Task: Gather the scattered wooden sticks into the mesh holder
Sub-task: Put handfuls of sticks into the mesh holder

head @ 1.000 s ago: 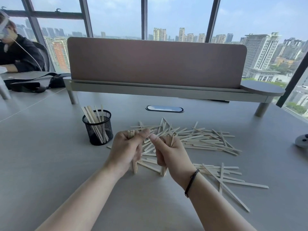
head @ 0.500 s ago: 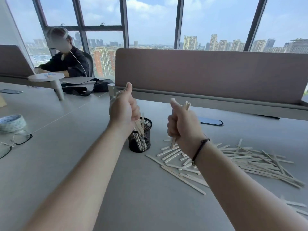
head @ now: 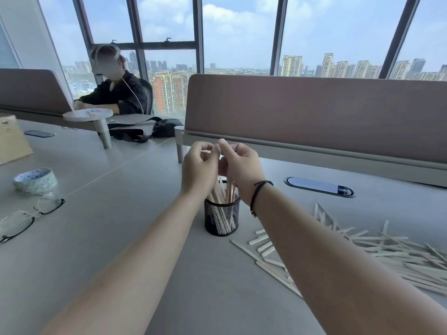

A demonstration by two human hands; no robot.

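A grey office table (head: 101, 238) runs beneath tall windows with a city skyline behind, and a brown fabric desk divider (head: 314, 112) crosses the right half of the frame. At centre frame stands a black cylindrical wire-mesh holder (head: 222, 220), upright on the table, with a bundle of pale wooden sticks (head: 223, 193) standing in it and leaning slightly. The left hand (head: 199, 170) and the right hand (head: 242, 168) are both directly above the holder, touching each other at the fingertips, fingers loosely curled around the upper ends of the bundle; whether either hand actually has hold of the sticks cannot be told. A dark cord bracelet (head: 257, 194) sits on the right wrist. More loose flat wooden sticks (head: 387, 252) lie scattered on the table at lower right, close to the holder. At left frame lie black-rimmed spectacles (head: 26, 216) and a patterned tape roll (head: 36, 181). A seated person (head: 116, 93) occupies the upper left.
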